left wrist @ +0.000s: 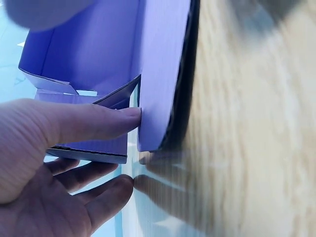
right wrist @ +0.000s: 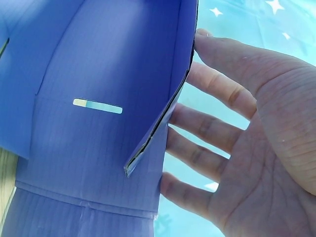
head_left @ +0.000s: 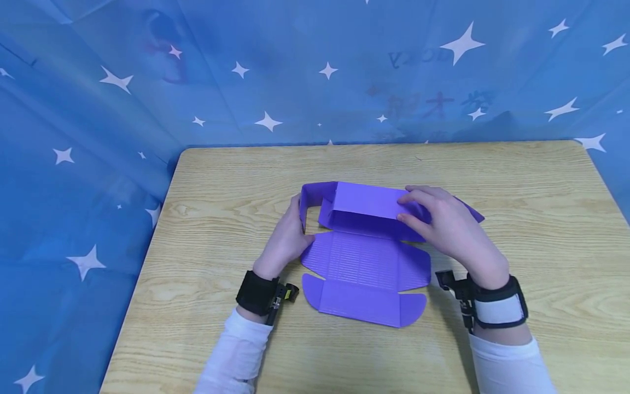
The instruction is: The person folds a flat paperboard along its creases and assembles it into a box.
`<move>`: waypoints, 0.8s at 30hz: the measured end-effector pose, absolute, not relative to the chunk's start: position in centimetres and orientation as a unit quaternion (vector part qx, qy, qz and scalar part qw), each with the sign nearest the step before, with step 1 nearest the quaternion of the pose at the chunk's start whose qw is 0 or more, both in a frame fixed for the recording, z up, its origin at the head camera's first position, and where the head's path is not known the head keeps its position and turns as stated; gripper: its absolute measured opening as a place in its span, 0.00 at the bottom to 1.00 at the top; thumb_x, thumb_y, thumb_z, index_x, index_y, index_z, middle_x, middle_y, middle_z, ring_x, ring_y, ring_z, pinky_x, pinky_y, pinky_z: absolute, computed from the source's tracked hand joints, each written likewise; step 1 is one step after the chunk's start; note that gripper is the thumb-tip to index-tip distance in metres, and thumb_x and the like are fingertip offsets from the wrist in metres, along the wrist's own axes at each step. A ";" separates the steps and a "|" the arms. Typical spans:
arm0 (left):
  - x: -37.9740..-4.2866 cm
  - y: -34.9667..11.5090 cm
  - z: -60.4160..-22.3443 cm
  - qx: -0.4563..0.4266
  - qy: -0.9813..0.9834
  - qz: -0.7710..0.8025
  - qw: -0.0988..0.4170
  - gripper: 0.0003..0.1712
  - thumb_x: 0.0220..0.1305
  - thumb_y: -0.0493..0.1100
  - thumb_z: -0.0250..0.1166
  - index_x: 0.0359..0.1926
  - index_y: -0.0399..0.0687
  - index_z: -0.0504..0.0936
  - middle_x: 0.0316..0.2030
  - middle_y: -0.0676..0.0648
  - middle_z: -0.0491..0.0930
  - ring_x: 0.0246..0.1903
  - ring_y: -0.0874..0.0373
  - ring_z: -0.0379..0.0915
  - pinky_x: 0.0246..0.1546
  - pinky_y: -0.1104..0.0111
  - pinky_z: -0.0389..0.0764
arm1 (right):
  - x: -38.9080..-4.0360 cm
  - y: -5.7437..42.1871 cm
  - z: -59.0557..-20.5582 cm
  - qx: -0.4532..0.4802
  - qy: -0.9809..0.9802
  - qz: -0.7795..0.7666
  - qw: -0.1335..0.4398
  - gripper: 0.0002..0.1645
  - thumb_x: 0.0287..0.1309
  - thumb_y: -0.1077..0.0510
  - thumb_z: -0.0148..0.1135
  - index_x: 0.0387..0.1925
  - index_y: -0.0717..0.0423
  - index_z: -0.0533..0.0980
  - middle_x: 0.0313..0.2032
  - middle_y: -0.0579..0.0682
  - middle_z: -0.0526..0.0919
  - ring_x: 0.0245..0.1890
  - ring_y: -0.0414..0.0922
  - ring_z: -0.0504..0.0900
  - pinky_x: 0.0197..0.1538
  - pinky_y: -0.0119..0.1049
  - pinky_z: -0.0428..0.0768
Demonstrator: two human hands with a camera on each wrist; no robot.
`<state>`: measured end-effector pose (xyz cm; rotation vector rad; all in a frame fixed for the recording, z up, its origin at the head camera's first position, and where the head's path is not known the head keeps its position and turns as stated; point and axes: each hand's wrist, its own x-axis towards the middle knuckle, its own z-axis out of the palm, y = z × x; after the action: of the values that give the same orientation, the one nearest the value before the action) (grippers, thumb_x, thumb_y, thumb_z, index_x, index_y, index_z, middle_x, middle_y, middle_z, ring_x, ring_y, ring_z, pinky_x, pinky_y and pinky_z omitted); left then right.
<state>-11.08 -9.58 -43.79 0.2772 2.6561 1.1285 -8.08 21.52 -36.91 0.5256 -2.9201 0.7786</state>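
Note:
A purple cardboard box (head_left: 363, 260), partly folded, lies on the table with its near panels flat and its far part standing up. My left hand (head_left: 287, 232) grips its left side: in the left wrist view the thumb (left wrist: 106, 121) lies over the cardboard and the other fingers are beneath. On the right, my right hand (head_left: 443, 221) touches the raised top panel (head_left: 369, 200) with its fingertips. The right wrist view has those fingers fairly straight along the outer face, the thumb at the edge. A narrow slot (right wrist: 97, 105) cuts through the panel there.
The wooden table (head_left: 197, 328) extends around the box on all sides. Behind it and to the left hangs a blue cloth (head_left: 295, 65) with white stars. Each wrist wears a strapped camera, and the right one (head_left: 458, 290) sits close to the box's right side.

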 end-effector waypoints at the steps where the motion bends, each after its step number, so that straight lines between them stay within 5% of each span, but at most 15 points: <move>1: -11.1 -9.6 -43.8 0.095 0.910 0.385 0.121 0.56 0.58 0.28 0.73 0.81 0.36 0.50 0.77 0.31 0.65 0.76 0.37 0.65 0.79 0.49 0.69 | -8.1 21.5 -36.9 0.171 -0.951 0.253 0.038 0.16 0.65 0.57 0.72 0.53 0.58 0.84 0.61 0.66 0.84 0.63 0.66 0.82 0.65 0.64 0.79; 10: -11.0 -9.6 -43.8 0.117 0.909 0.385 0.110 0.56 0.57 0.26 0.72 0.82 0.37 0.53 0.78 0.34 0.63 0.80 0.40 0.59 0.83 0.50 0.62 | -8.1 21.5 -36.8 0.163 -0.953 0.252 0.029 0.17 0.67 0.56 0.71 0.54 0.56 0.84 0.62 0.67 0.83 0.63 0.67 0.81 0.65 0.65 0.79; 17: -10.6 -9.2 -43.7 0.137 0.908 0.379 0.119 0.51 0.57 0.26 0.70 0.78 0.38 0.57 0.72 0.32 0.72 0.71 0.38 0.73 0.71 0.47 0.77 | -8.2 21.5 -36.9 0.161 -0.954 0.252 0.024 0.17 0.68 0.56 0.70 0.55 0.57 0.83 0.63 0.66 0.83 0.65 0.67 0.80 0.67 0.65 0.78; 24: -10.4 -8.8 -43.5 0.147 0.908 0.372 0.128 0.49 0.58 0.28 0.72 0.77 0.38 0.58 0.68 0.31 0.76 0.64 0.39 0.78 0.63 0.48 0.82 | -8.2 21.5 -36.9 0.160 -0.954 0.252 0.022 0.17 0.68 0.55 0.70 0.55 0.57 0.83 0.62 0.67 0.83 0.65 0.67 0.80 0.67 0.65 0.77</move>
<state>-10.36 -8.82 -43.52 0.4277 2.6405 1.0830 -8.19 21.53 -36.90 0.4968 -2.9563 0.7796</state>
